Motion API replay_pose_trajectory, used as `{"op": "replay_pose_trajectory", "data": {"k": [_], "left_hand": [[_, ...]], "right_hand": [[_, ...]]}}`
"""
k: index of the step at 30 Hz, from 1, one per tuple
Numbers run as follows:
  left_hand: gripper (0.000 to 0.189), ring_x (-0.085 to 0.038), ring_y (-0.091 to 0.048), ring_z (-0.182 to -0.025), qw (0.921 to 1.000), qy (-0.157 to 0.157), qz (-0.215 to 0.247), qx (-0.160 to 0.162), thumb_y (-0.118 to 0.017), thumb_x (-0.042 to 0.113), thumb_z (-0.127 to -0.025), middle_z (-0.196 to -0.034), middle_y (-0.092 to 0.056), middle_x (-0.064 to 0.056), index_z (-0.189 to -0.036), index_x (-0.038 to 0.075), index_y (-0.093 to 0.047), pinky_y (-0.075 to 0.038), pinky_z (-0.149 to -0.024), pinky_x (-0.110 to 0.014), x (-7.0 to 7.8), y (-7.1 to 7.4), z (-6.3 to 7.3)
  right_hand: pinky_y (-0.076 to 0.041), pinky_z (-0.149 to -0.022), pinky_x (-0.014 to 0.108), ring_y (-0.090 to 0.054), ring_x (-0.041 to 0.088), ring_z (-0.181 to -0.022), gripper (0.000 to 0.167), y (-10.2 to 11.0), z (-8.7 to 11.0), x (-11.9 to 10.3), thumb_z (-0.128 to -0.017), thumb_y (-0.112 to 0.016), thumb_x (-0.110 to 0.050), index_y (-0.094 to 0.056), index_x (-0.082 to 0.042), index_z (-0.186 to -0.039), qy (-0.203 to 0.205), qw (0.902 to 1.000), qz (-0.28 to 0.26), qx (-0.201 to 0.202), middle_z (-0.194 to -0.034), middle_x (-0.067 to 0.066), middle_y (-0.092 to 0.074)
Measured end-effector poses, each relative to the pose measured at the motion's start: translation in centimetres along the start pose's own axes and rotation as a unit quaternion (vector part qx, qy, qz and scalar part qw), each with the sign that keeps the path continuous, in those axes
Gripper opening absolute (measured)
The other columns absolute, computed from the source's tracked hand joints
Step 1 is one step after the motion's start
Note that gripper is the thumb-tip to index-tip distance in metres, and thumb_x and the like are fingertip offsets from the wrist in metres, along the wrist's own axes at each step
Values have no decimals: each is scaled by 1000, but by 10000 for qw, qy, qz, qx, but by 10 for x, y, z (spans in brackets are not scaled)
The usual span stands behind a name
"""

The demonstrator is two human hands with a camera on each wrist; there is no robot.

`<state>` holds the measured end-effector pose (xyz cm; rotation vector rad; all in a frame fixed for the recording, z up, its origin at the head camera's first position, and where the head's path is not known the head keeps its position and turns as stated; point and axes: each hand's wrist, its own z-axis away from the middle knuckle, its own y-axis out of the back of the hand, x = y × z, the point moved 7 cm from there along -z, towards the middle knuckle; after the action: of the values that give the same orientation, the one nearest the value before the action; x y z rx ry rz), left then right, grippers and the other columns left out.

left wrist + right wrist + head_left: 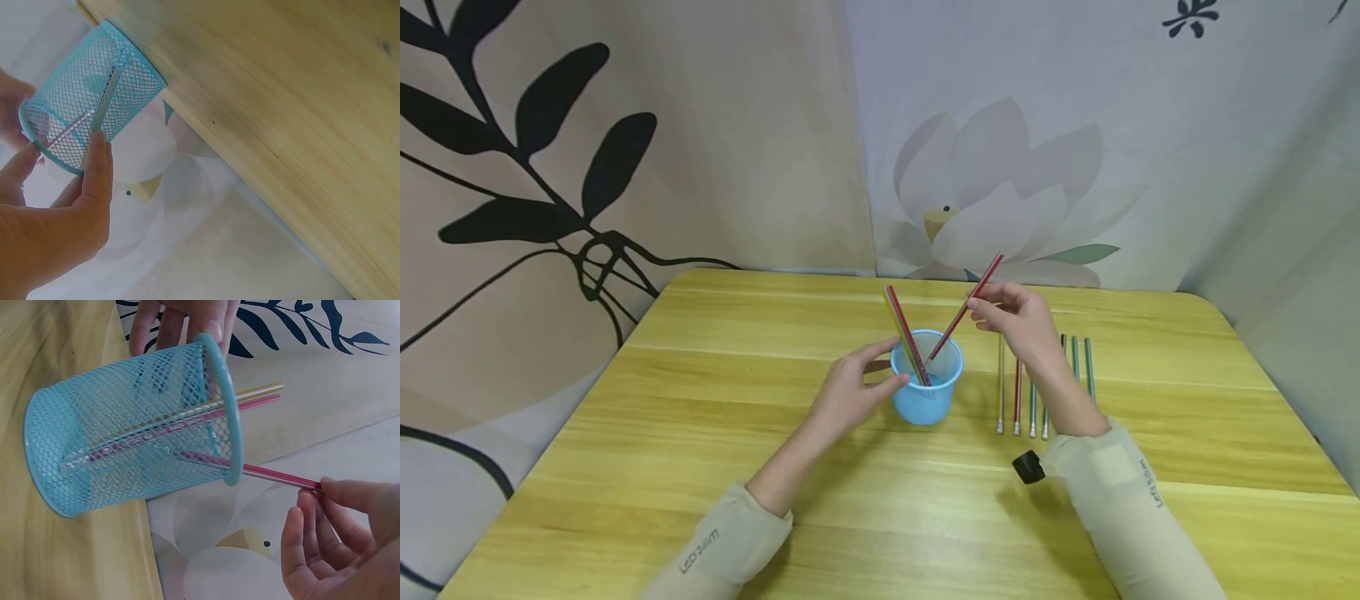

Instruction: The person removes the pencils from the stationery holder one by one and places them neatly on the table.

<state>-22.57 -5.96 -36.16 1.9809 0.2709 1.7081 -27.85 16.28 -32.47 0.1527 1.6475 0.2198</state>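
A light-blue mesh pencil cup stands upright on the table. My left hand holds it near the rim, thumb on the near side and fingers on the far left. Inside lean a yellow pencil and a red pencil, their upper ends sticking out. Between thumb and fingertips, my right hand pinches another red pencil close to its upper part. That pencil slants down to the left, its lower end within the cup, as the right wrist view shows through the mesh.
Right of the cup several pencils lie side by side, among them a yellow pencil, a red pencil and green ones; my right forearm partly covers the row. A small black block sits by the right cuff. Patterned curtains hang behind the wooden table.
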Motion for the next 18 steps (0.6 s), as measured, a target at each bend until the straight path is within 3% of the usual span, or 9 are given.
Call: {"op": "replay_pose_trajectory", "data": {"k": [7,18], "left_hand": [[56,-34,-63,-124,10000,33,9,-3,-73,19,-92,-147,-55,-12,-144,11,-53,-59,-96,-43,0,1,-1],[55,-34,-64,-123,10000,-12,-21,35,-73,19,-92,-146,-56,-13,-143,10,-54,-58,-97,-46,1,1,0]], "right_hand": [[-61,-78,19,-67,3,-82,23,10,-2,-10,-97,-65,-19,-62,1,-109,277,9995,-85,107,-90,-12,-67],[-60,-76,16,-68,5,-83,7,27,-1,-22,-96,-66,-17,-65,-11,-99,415,9982,-374,231,-94,-13,-71]]}}
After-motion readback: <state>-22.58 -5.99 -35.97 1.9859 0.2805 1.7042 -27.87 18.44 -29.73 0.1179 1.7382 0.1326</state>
